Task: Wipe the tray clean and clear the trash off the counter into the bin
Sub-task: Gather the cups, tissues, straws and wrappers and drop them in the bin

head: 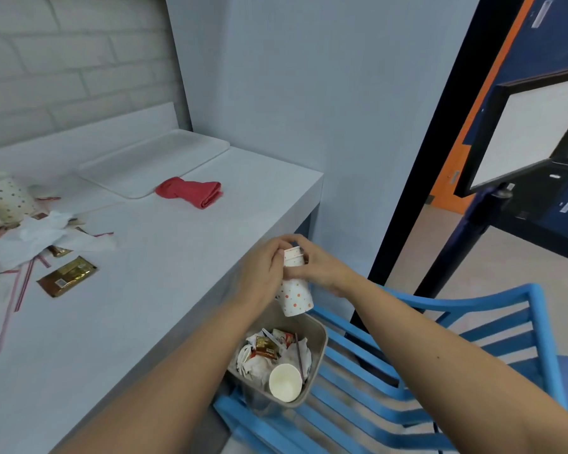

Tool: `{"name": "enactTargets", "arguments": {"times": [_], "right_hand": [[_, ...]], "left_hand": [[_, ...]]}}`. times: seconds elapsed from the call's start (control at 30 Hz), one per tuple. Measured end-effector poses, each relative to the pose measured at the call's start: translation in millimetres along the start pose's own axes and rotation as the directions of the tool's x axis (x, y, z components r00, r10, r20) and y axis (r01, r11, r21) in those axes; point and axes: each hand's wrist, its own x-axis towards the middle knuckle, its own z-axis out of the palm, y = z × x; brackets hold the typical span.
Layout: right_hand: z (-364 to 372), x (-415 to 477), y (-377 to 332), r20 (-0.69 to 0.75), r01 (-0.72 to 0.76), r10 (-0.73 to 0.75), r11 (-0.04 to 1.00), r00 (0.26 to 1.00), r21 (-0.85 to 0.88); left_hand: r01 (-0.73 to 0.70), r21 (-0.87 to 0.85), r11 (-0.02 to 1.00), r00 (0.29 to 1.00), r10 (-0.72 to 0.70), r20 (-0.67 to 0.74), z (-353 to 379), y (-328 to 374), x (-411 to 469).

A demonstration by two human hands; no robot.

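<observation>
while the left hand (265, 268) and right hand (315, 265) both curl around a stack of dotted paper cups (295, 283) at frame centre, above the bin (318, 342) of trash at lower centre, the tray (154, 162) and red cloth (191, 191) lie on the counter (151, 273) at upper left, with wrappers, straws and napkins at far left.

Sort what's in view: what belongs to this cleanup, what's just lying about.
Job: tray, red cloth, bin, stacked cups gripped by left hand and right hand, tissues, straws, gold sachet.
Lying about: blue chair, whiteboard.
</observation>
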Motion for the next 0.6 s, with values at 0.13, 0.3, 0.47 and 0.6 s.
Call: {"name": "enactTargets", "arguments": {"times": [0.13,0.3,0.47,0.6], "right_hand": [[1.8,-7.7,19.5,0.039,-0.037,0.046,0.979,0.998,-0.2],[26.2,-22.6,78.4,-0.012,-0.124,0.131,0.904,0.991,-0.41],[48.5,-35.3,142.2,0.011,-0.264,0.363,0.698,0.932,-0.666],[60.4,-41.0,145.9,0.02,-0.249,0.405,0.599,0.914,-0.761]], "left_hand": [[0.035,0.06,0.998,0.996,-0.04,0.08,5.9,-12.6,-11.6],[0.036,0.14,0.989,0.999,-0.038,0.014,11.9,-24.7,-27.7],[0.074,0.157,0.985,0.997,-0.075,0.001,7.5,-32.1,-36.3],[0.087,0.176,0.981,0.996,-0.086,-0.014,2.0,-36.7,-41.9]]}}
